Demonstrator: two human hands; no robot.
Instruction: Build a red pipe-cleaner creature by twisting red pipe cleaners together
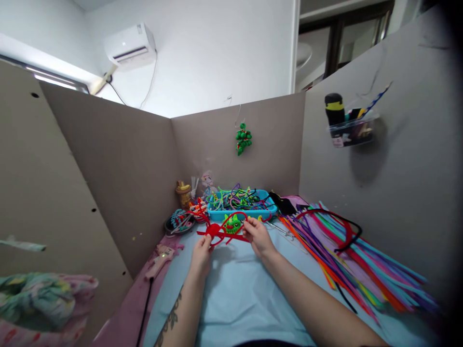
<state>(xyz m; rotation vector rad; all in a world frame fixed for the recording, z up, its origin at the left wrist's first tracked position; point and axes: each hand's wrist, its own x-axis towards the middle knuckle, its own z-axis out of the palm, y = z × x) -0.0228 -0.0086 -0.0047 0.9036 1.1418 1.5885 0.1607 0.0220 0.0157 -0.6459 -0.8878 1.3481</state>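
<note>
Both hands hold up a red pipe cleaner piece (214, 230) over the blue cloth. It has a dense round middle with several loose stems and loops sticking out. My left hand (201, 249) is closed on it just below the round part. My right hand (256, 235) pinches red stems at the right end, its thumb and fingers together. Behind the piece, between the hands, sits a green fuzzy figure (232, 223) with red bits. A blue tray (240, 215) heaped with short, curly coloured pipe cleaners stands just beyond.
Long straight pipe cleaners (347, 260) in many colours lie fanned at the right, a black-and-red bent band on top. Scissors (282, 228) rest near the tray. A dark bowl (179, 222) and a pink glue gun (161, 261) are at left. Grey partitions (231, 168) enclose the table.
</note>
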